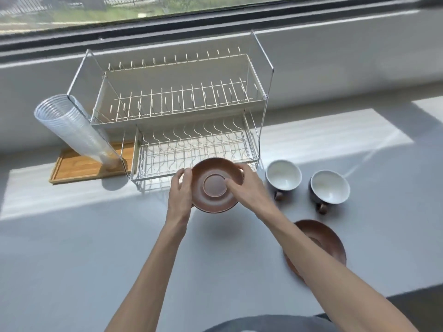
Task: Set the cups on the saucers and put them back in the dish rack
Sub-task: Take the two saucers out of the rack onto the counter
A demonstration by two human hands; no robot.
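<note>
A brown saucer (211,192) is held above the counter just in front of the wire dish rack (177,111). My left hand (179,195) grips its left rim and my right hand (247,188) grips its right rim, thumb on the saucer's face. Both tiers of the rack hold nothing. Two dark cups with white insides, cup one (283,174) and cup two (329,186), stand upright on the counter to the right of the rack. A second brown saucer (328,238) lies on the counter near me, partly hidden under my right forearm.
A stack of clear plastic cups (72,125) leans against the rack's left side, standing on a wooden tray (79,166). A window sill runs behind the rack. The grey counter (84,248) extends left and toward me.
</note>
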